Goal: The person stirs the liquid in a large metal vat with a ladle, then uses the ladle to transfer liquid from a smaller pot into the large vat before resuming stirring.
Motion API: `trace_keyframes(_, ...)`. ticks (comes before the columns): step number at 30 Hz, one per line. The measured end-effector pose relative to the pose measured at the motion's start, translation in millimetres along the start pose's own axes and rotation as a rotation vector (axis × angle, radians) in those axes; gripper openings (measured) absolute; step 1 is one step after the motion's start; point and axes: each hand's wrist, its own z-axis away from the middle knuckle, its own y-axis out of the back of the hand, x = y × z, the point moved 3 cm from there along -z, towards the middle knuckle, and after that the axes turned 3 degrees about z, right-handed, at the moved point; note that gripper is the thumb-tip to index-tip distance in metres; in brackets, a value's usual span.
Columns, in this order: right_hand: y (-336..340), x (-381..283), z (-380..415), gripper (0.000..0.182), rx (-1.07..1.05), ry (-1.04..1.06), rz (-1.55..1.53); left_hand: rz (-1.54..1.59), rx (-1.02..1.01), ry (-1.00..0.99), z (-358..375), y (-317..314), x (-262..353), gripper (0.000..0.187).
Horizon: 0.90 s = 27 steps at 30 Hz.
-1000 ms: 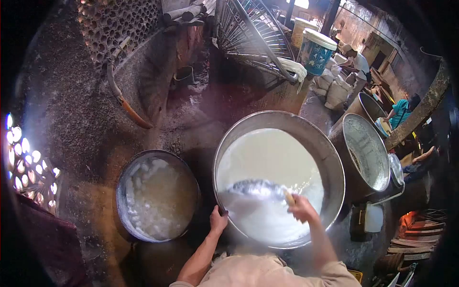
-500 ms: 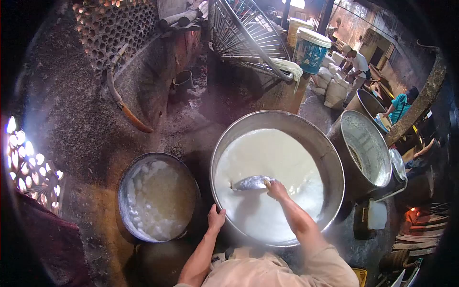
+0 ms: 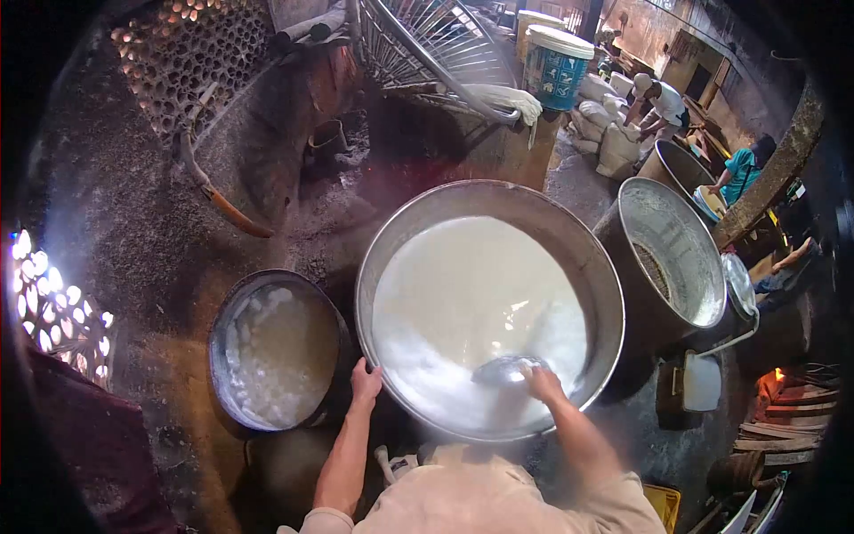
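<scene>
A large steel pan [image 3: 587, 267] holds steaming white liquid [image 3: 471, 294]. My right hand [image 3: 544, 384] grips the handle of a metal ladle [image 3: 505, 369], whose bowl lies in the liquid near the pan's near edge. My left hand [image 3: 365, 387] rests on the pan's near-left rim, fingers curled over it. To the left sits a smaller dark pot [image 3: 222, 329] with pale foamy liquid.
A tall steel vat [image 3: 663, 267] stands to the right, a white jug [image 3: 701, 381] below it. A wire rack [image 3: 427, 44] and blue-white bucket [image 3: 556, 67] are behind. Other people [image 3: 663, 102] work at the far right. Embers [image 3: 767, 384] glow low right.
My right hand has drawn the ladle from the pan's middle toward the near edge. My left hand stays on the rim. The camera has shifted slightly.
</scene>
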Motion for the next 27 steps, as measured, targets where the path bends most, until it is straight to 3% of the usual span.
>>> trace_keyframes(1, 6, 13, 8, 0.042, -0.006, -0.005, -0.008, -0.022, 0.008, 0.012, 1, 1, 2, 0.04)
trace_keyframes(4, 33, 50, 29, 0.034, -0.067, 0.096, 0.033, -0.11, 0.059, 0.014, 9, -2, 16, 0.038)
trace_keyframes(8, 103, 79, 66, 0.041, -0.082, -0.009, -0.086, -0.051, 0.069, 0.009, 7, -4, 14, 0.04)
trace_keyframes(12, 188, 82, 92, 0.045, 0.014, 0.044, -0.069, -0.11, 0.129, 0.066, 17, -4, 35, 0.044)
trace_keyframes(14, 235, 70, 99, 0.041, -0.087, -0.152, -0.246, -0.14, 0.172, 0.093, 18, -4, 38, 0.046)
trace_keyframes(16, 250, 72, 83, 0.038, -0.016, -0.196, -0.328, -0.13, 0.148, 0.108, 16, -3, 38, 0.047)
trace_keyframes(18, 224, 88, 37, 0.033, 0.412, 0.07, -0.253, -0.119, 0.118, 0.122, 9, -2, 30, 0.049)
trace_keyframes(20, 177, 103, -27, 0.032, 0.509, -0.04, -0.267, -0.108, 0.124, 0.084, -4, -2, 3, 0.051)
trace_keyframes(22, 158, 90, -54, 0.032, 0.568, -0.137, -0.116, -0.134, 0.12, 0.107, 6, -2, 21, 0.051)
trace_keyframes(25, 138, 73, -65, 0.029, 0.236, -0.203, -0.415, -0.156, 0.106, 0.139, 13, -1, 34, 0.052)
trace_keyframes(27, 119, 62, -64, 0.025, 0.186, -0.134, -0.506, -0.14, 0.102, 0.149, 12, -1, 31, 0.053)
